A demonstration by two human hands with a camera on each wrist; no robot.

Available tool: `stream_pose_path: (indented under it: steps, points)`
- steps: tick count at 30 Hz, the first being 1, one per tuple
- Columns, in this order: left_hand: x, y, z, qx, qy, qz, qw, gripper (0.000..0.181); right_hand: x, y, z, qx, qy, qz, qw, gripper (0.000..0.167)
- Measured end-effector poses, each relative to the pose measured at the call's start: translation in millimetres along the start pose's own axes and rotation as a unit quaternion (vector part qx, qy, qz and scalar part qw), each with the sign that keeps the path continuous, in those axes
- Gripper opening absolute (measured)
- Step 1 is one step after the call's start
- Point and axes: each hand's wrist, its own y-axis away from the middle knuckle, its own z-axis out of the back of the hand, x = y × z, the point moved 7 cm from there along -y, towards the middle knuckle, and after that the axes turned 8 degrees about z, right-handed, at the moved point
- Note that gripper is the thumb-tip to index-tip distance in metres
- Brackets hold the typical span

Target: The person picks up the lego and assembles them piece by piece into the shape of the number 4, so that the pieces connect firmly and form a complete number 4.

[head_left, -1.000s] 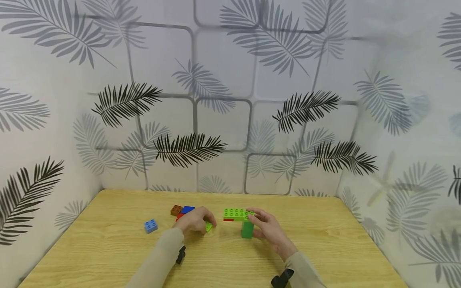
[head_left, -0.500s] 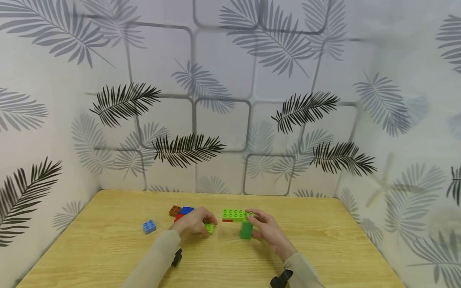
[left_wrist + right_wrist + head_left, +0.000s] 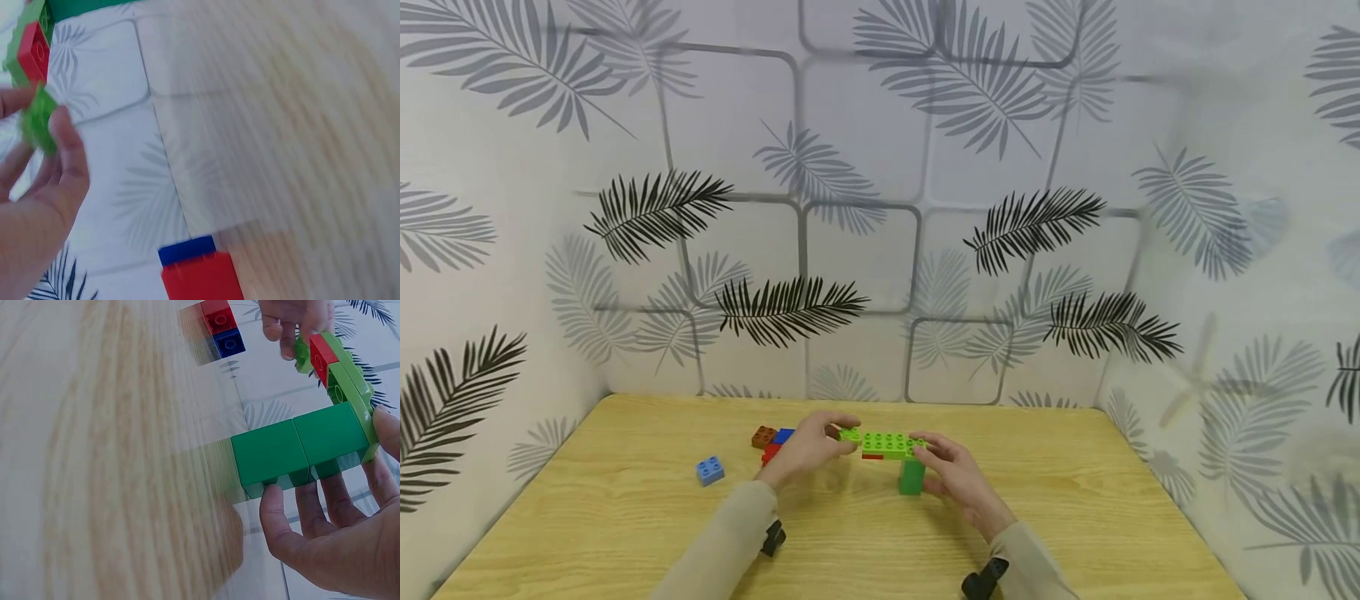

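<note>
My left hand (image 3: 811,443) pinches a small lime-green toy brick (image 3: 850,435) between thumb and fingers, raised off the table. It is close to the left end of a long lime-green brick (image 3: 886,447), apparently with a slight gap. That long brick lies across the top of two stacked dark green bricks (image 3: 294,450), which stand upright on the table. Under the long brick's overhanging end sits a red brick (image 3: 320,356). My right hand (image 3: 961,479) grips the stack from the right, thumb at the long brick and fingers against the dark green bricks.
Left of the stack, behind my left hand, lie a brown brick (image 3: 764,437), a blue brick (image 3: 785,435) and a red brick (image 3: 771,454). A light blue brick (image 3: 710,471) sits farther left. A leaf-patterned wall covering (image 3: 857,358) rises at the table's back edge.
My left hand has lifted the small lime-green brick from the table and brought it up and right toward the long brick. My right hand has stayed on the stack.
</note>
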Motion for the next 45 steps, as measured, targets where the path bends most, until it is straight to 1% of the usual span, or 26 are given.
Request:
stream_pose_path:
  steps: [4, 6, 8, 12, 16, 17, 18, 19, 20, 22, 24, 25, 27, 30, 34, 40, 45]
  points:
    - [-7.8, 1.0, 4.3, -0.063, 0.034, -0.014, 0.9974, 0.034, 1, -0.6, 0, 0.004, -0.003, 0.002, 1.0, 0.06]
    - [-11.5, 2.0, 4.4, -0.082, 0.053, -0.022, 0.995, 0.034, 1, -0.8, -1, 0.006, -0.005, 0.002, 1.0, 0.06]
    - [-14.9, 3.0, 2.4, -0.088, 0.069, -0.03, 0.9933, 0.035, 1, -1.1, -1, 0.007, -0.006, 0.002, 1.0, 0.059]
    - [-19.4, 4.7, -2.8, -0.087, 0.091, -0.041, 0.9912, 0.036, 0, -1.6, 0, 0.003, -0.005, -0.003, 1.0, 0.056]
    - [-23.6, 4.5, -5.5, -0.093, 0.095, -0.058, 0.9894, 0.035, 0, -1.6, 1, 0.001, -0.008, -0.007, 0.9999, 0.057]
    - [-25.3, 4.4, -6.5, -0.091, 0.096, -0.062, 0.9892, 0.035, 1, -1.7, 1, 0.0, -0.009, -0.007, 0.9999, 0.057]
    - [-30.8, 6.7, -7.0, -0.088, 0.097, -0.065, 0.9892, 0.035, 1, -1.8, 1, -0.001, -0.01, -0.007, 0.9999, 0.057]
    - [-33.0, 6.6, -8.7, -0.085, 0.096, -0.068, 0.9894, 0.035, 2, -1.9, 1, 0.0, -0.012, -0.005, 0.9999, 0.057]
    - [-35.3, 6.8, -10.6, -0.08, 0.094, -0.067, 0.9901, 0.034, 3, -1.9, 1, 0.002, -0.012, -0.004, 0.9999, 0.058]
    - [-39.2, 6.5, -15.0, -0.075, 0.084, -0.078, 0.9907, 0.033, 2, -2.7, 0, 0.006, -0.013, -0.002, 0.9999, 0.058]
    - [-41.4, 5.8, -20.4, -0.071, 0.07, -0.088, 0.9911, 0.032, 3, -2.7, -1, 0.012, -0.013, 0.0, 0.9998, 0.058]
    - [-39.0, 2.7, -24.1, -0.069, 0.061, -0.097, 0.9909, 0.032, 2, -2.7, -1, 0.014, -0.012, 0.001, 0.9998, 0.059]
    - [-41.2, 1.9, -29.5, -0.067, 0.047, -0.115, 0.9899, 0.031, 1, -2.7, -1, 0.014, -0.009, 0.0, 0.9999, 0.057]
    - [-44.3, 1.4, -37.1, -0.054, 0.039, -0.131, 0.9891, 0.031, 1, -2.4, 0, 0.012, -0.009, 0.0, 0.9999, 0.056]
    - [-48.9, 0.2, -43.1, -0.037, 0.024, -0.133, 0.9902, 0.031, 1, -2.0, -1, 0.014, -0.015, 0.003, 0.9998, 0.058]
    - [-56.3, -5.4, -46.3, -0.019, -0.004, -0.124, 0.9921, 0.03, 4, -1.2, -3, 0.025, -0.021, 0.017, 0.9993, 0.061]
    - [-61.3, -5.5, -50.8, -0.013, -0.013, -0.133, 0.991, 0.025, 2, -3.1, -1, 0.034, -0.006, 0.031, 0.9989, 0.058]
